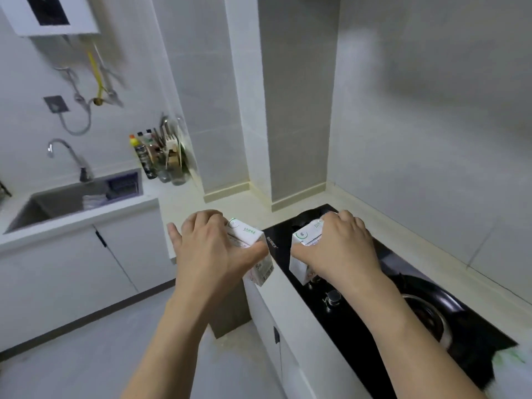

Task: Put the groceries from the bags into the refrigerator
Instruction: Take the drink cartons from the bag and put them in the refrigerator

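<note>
With my left hand wrapped round one carton and my right hand gripping another carton above the stove on the surface, I'd hold both upright and firm while turning toward the refrigerator, which isn't visible.

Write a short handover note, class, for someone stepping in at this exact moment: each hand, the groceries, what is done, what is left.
Left hand: grip closed round a small white carton, held in the air over the counter's edge.
Right hand: grip closed round a second white carton, held above the black hob.
No refrigerator and no bags show in this view; a sink lies to the left.
Done: both cartons are in hand.
Left: carry them to the refrigerator, put them inside, then fetch whatever remains in the bags.
</note>
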Demonstrator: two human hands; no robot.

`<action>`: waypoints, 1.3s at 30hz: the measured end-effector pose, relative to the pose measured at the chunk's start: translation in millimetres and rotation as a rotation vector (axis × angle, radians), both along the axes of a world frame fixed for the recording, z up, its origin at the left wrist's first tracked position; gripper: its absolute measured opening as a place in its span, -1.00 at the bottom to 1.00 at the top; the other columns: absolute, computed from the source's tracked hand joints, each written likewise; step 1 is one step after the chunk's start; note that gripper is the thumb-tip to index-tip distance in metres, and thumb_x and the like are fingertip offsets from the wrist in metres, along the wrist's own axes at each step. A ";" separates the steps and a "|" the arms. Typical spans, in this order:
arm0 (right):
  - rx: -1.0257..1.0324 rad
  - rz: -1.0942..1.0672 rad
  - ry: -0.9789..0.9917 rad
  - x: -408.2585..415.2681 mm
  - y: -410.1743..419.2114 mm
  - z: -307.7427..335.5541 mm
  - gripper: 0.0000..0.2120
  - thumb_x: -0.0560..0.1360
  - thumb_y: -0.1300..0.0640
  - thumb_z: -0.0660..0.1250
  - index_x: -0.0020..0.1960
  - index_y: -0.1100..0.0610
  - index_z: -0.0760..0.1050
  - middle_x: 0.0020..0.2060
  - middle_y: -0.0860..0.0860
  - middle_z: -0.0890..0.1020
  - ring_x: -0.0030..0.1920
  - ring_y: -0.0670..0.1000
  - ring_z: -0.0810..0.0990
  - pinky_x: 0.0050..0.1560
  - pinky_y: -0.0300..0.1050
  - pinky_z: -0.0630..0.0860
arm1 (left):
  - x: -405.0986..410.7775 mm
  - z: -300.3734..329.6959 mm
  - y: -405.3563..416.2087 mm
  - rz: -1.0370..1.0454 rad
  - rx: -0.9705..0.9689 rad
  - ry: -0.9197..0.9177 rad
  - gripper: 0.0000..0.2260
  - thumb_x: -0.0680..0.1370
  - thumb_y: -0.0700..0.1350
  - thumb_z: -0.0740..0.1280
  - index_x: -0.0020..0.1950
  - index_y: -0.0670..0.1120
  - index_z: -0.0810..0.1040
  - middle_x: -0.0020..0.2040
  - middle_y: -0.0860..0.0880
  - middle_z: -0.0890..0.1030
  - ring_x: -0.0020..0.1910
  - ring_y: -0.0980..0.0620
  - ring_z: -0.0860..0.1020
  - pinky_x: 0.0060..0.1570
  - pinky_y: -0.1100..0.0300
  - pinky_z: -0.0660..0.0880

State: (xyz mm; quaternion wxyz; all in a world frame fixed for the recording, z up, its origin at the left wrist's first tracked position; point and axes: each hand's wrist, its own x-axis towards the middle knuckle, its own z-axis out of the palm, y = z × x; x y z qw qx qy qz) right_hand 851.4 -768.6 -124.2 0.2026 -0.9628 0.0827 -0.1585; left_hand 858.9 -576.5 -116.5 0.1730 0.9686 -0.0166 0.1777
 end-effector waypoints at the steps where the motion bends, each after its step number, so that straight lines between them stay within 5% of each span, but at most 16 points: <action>1: -0.002 0.025 -0.006 4.1 13.3 1.3 -0.45 0.30 -0.24 0.33 0.11 0.13 0.46 0.07 0.05 0.49 0.15 0.10 0.41 0.19 -0.07 0.33 | 0.1 0.8 14.0 0.029 0.000 -0.003 -0.23 0.20 0.43 0.12 0.19 -0.06 0.52 0.29 0.04 0.47 0.37 -0.07 0.34 0.51 -0.23 -0.02; 17: -0.024 0.473 0.030 38.5 204.9 -4.4 -0.46 0.32 -0.26 0.32 0.14 0.08 0.45 0.02 0.03 0.44 0.13 0.10 0.40 0.15 -0.05 0.38 | -43.9 -12.6 189.7 0.462 -0.006 0.003 -0.32 0.24 0.39 0.19 0.16 -0.04 0.51 0.22 0.04 0.50 0.30 -0.03 0.37 0.51 -0.21 -0.07; 39: 0.002 1.219 0.007 -2.9 403.0 -0.1 -0.53 0.32 -0.20 0.35 0.07 0.11 0.44 -0.03 0.02 0.40 0.07 0.09 0.38 0.09 -0.06 0.41 | -179.0 -7.3 289.6 1.202 -0.087 -0.067 -0.46 0.23 0.35 0.26 0.05 0.04 0.44 0.05 0.14 0.40 0.27 -0.01 0.38 0.54 -0.18 -0.08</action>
